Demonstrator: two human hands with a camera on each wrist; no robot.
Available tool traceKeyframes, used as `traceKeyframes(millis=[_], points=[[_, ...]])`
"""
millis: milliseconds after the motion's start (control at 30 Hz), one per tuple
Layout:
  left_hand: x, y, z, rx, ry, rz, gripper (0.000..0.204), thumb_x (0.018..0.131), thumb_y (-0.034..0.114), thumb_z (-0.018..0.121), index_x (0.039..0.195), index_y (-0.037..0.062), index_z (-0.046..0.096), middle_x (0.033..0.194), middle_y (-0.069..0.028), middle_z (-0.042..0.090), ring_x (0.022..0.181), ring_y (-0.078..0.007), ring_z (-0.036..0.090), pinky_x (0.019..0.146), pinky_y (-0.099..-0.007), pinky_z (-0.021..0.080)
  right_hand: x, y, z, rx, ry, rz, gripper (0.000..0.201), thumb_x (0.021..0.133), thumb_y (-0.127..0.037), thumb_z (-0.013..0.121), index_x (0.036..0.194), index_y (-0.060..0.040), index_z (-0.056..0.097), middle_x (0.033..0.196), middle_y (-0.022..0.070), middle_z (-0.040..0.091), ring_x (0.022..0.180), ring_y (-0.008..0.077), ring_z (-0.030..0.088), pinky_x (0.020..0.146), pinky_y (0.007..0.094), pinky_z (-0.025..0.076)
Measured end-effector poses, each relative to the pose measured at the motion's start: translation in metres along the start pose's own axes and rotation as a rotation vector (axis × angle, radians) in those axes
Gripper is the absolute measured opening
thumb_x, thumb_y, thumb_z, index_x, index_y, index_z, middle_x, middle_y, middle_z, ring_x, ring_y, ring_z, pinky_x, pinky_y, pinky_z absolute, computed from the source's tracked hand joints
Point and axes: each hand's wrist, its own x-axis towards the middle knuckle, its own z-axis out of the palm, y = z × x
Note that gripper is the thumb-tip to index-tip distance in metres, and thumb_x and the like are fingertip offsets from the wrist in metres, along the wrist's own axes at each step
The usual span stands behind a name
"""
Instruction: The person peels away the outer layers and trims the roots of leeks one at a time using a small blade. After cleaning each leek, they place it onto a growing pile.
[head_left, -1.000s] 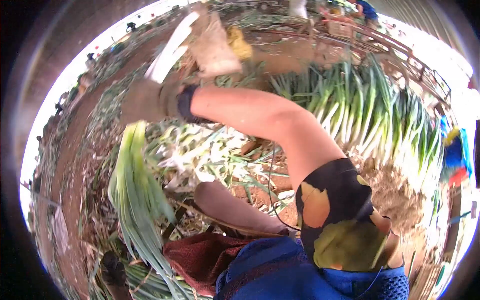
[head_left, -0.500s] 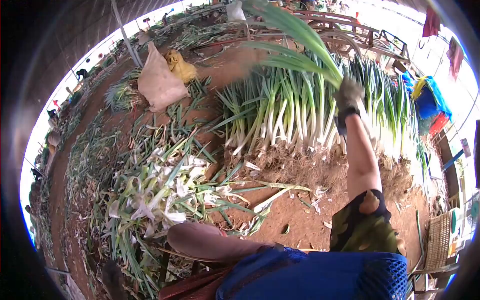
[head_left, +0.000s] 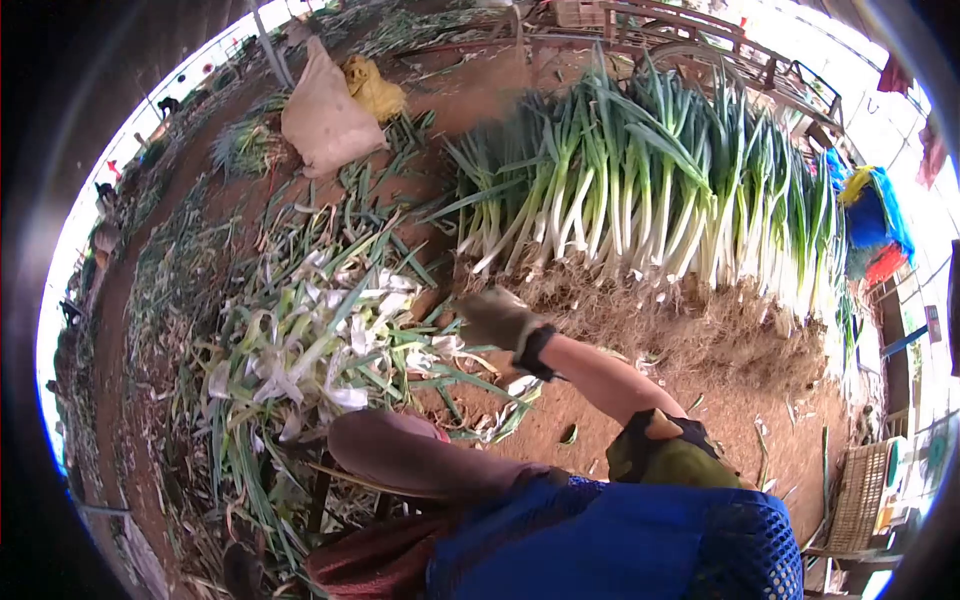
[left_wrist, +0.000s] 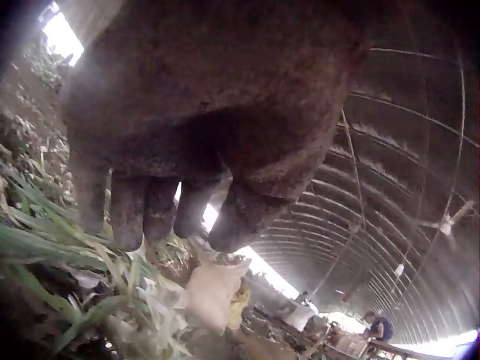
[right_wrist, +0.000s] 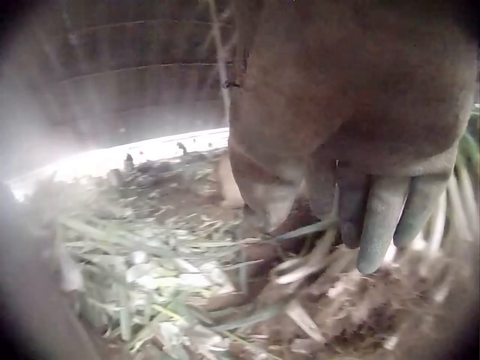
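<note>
My gloved right hand (head_left: 497,318) is over the ground between a row of leeks (head_left: 640,200) and a heap of stripped leaves (head_left: 320,340). Its fingers (right_wrist: 381,225) hang fairly straight in the right wrist view, and nothing is in them. White stalks and roots of the leeks show behind those fingers. In the left wrist view my gloved left hand (left_wrist: 210,127) has its fingers loosely bent downward and holds nothing. Green leaves (left_wrist: 52,262) lie beyond and below it.
A pale sack (head_left: 325,115) and a yellow bag (head_left: 374,90) lie at the back left. Behind the leeks runs a metal-framed cart (head_left: 690,35). A wicker basket (head_left: 860,495) stands at the right, with a blue bag (head_left: 880,215) farther back. My knee (head_left: 400,450) borders the leaf heap.
My right hand carried a leek from the left over to the row, let go of it there, and has come back left with nothing in it. The leek now lies among the others.
</note>
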Motion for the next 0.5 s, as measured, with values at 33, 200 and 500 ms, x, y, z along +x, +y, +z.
traceKeyframes(millis=[33,200,500], points=[[-0.004,-0.012,-0.014,-0.008,0.017,-0.001,0.042,0.096,0.017,0.055,0.135,0.0035,0.050,0.131,-0.0076,0.057,0.114,-0.0219,0.060,0.094,-0.0344,0.050,0.020,-0.026,0.015,-0.080,0.077,-0.133,0.038,0.082,-0.035,0.060,0.106,-0.0058,0.058,0.083,0.0143,0.064,0.077,0.0331,0.066,0.072,0.0494,0.052],[-0.093,-0.107,-0.123,0.022,0.139,0.025,0.041,0.096,0.018,0.055,0.134,0.0034,0.052,0.130,-0.0072,0.057,0.113,-0.0220,0.060,0.093,-0.0349,0.050,0.048,-0.197,-0.001,0.213,0.117,-0.550,0.049,0.086,-0.038,0.059,0.126,-0.0086,0.058,0.096,0.0163,0.065,0.091,0.0353,0.063,0.082,0.0503,0.047],[-0.315,-0.200,-0.093,-0.428,0.719,-0.297,0.037,0.087,0.020,0.068,0.120,0.0043,0.061,0.094,-0.0008,0.065,0.082,-0.0112,0.063,0.074,-0.0264,0.052,0.026,-0.353,0.081,-0.181,-0.377,-0.787,0.065,0.078,-0.040,0.069,0.129,-0.0049,0.050,0.121,0.0246,0.059,0.108,0.0405,0.061,0.092,0.0518,0.048]])
